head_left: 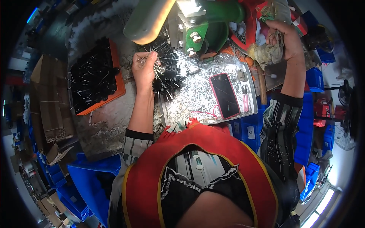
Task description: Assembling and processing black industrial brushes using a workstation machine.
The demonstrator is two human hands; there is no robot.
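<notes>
My left hand [143, 71] is closed around the thin wire stems of several black bristle brushes [167, 68]. The bristle ends fan out to the right of my fingers, over the lit tray. At the upper right my right hand [283, 40] curls around a grimy cloth-wrapped handle [267, 55] next to a red curved part [249, 28]. Between my hands stands a green machine [216, 32] with large bolts on its front. To the left of my left hand, an orange bin [118, 72] holds many more black wire brushes [93, 76].
A lamp [148, 22] hangs close above my left hand. On the metal-littered tray [182, 102] lie a red-edged phone [225, 95] and pink snips [245, 98]. A wooden tool handle [262, 83] is beside it. Cardboard [51, 98] and blue bins [95, 178] stand around.
</notes>
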